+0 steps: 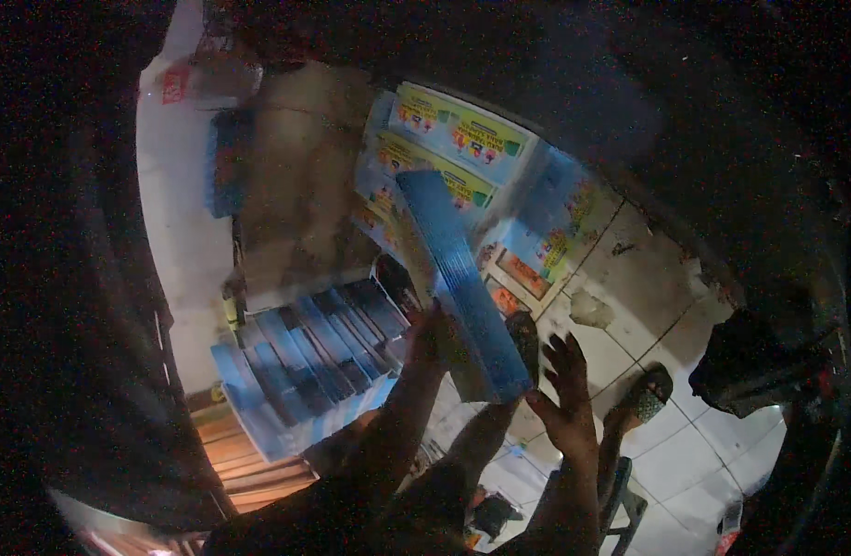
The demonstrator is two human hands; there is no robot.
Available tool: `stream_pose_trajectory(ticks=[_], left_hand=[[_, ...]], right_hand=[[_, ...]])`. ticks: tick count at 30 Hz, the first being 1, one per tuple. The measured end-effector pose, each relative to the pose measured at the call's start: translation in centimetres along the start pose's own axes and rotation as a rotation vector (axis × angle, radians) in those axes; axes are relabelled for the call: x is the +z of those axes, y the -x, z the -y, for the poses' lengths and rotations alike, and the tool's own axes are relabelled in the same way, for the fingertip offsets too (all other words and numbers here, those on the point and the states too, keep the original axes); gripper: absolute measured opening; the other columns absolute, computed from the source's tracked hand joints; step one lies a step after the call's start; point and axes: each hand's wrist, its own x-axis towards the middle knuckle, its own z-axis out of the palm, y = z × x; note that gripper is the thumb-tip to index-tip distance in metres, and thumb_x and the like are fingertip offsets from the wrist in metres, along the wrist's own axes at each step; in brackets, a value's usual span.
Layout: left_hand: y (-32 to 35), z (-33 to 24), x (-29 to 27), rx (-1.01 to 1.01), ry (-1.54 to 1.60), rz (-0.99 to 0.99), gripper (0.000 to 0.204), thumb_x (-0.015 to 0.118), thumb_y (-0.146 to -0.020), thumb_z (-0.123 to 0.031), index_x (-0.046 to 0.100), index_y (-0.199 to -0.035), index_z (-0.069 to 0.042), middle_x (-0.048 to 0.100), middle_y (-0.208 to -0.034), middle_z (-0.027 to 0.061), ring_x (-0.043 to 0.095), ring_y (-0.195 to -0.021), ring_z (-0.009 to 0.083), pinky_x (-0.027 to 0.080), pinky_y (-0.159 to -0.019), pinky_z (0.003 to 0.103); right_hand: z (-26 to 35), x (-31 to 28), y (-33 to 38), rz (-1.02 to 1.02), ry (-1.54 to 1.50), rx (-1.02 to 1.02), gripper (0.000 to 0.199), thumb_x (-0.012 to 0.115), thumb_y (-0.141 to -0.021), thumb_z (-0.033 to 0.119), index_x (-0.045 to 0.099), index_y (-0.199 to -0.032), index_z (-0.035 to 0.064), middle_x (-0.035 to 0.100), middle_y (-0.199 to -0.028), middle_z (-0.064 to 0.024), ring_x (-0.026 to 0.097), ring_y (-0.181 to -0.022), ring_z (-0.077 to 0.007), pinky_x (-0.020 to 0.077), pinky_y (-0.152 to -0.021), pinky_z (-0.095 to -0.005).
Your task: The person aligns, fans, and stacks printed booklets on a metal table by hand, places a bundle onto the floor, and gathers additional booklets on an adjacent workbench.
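A long bundle of thin flat blue-edged pieces (467, 287), stacked tightly together, is held up tilted in front of me. My left hand (428, 338) grips its left side; the fingers are partly hidden behind it and in shadow. Beside the bundle's lower right end is my right hand (566, 394), open with the fingers spread and the thumb close to the corner; I cannot tell whether it touches. To the left lie several similar blue bundles (300, 357) in a row, on a blue-and-white striped base (328, 422).
Printed yellow-and-blue sheets or cartons (462, 139) stand beyond the bundle. Orange-brown slats (249, 454) lie at lower left. On the tiled floor (666, 343) are a sandalled foot (649, 394) and a dark stool (626, 510). A black bag-like object (745, 361) is at right.
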Motion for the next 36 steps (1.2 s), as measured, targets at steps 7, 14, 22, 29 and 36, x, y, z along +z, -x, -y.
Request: stream_pose_trajectory(ticks=[7, 14, 22, 29, 36], left_hand=[[-4.1, -2.8, -0.1, 0.231, -0.087, 0.014, 0.028, 0.061, -0.094, -0.037, 0.060, -0.110, -0.014, 0.063, -0.085, 0.0018, 0.064, -0.074, 0.0193, 0.053, -0.061, 0.037], [-4.6, -4.4, 1.8, 0.171, -0.095, -0.166, 0.026, 0.058, -0.097, -0.037, 0.059, -0.113, -0.016, 0.059, -0.086, 0.0007, 0.061, -0.078, 0.0190, 0.053, -0.065, 0.039], [-6.3, -6.2, 2.3, 0.237, 0.018, -0.122, 0.033, 0.061, -0.095, -0.036, 0.056, -0.117, -0.013, 0.059, -0.103, 0.0064, 0.060, -0.090, 0.0231, 0.052, -0.079, 0.045], [-17.7, -9.9, 8.4, 0.137, 0.143, 0.225, 0.040, 0.060, -0.096, -0.027, 0.050, -0.129, -0.008, 0.058, -0.114, 0.0135, 0.058, -0.108, 0.0302, 0.049, -0.092, 0.055], [-31.3, -10.8, 9.3, 0.316, 0.167, 0.498, 0.037, 0.061, -0.094, -0.021, 0.051, -0.126, -0.006, 0.058, -0.117, 0.0120, 0.056, -0.113, 0.0333, 0.046, -0.098, 0.057]], right_hand=[[-6.3, 0.4, 8.4, -0.140, -0.440, 0.394, 0.072, 0.063, -0.091, 0.004, 0.024, -0.152, 0.0085, 0.044, -0.144, -0.0158, 0.048, -0.127, -0.0262, 0.0434, -0.101, -0.0398], [-13.1, 2.5, 11.3, -0.080, -0.415, 0.491, 0.068, 0.067, -0.091, 0.008, 0.029, -0.147, 0.0055, 0.052, -0.134, -0.0150, 0.057, -0.113, -0.0218, 0.0473, -0.097, -0.0352], [-15.9, 3.4, 12.1, -0.069, -0.330, 0.517, 0.069, 0.068, -0.092, 0.014, 0.028, -0.148, 0.0046, 0.055, -0.135, -0.0161, 0.059, -0.114, -0.0241, 0.0489, -0.096, -0.0374], [-16.4, 2.0, 11.1, -0.016, 0.117, 0.541, 0.068, 0.068, -0.092, 0.020, 0.030, -0.146, 0.0059, 0.059, -0.130, -0.0171, 0.063, -0.112, -0.0248, 0.0502, -0.094, -0.0368], [-13.4, 1.9, 7.1, -0.018, 0.193, 0.516, 0.066, 0.068, -0.092, 0.026, 0.033, -0.145, 0.0072, 0.060, -0.130, -0.0147, 0.062, -0.114, -0.0247, 0.0488, -0.096, -0.0370]])
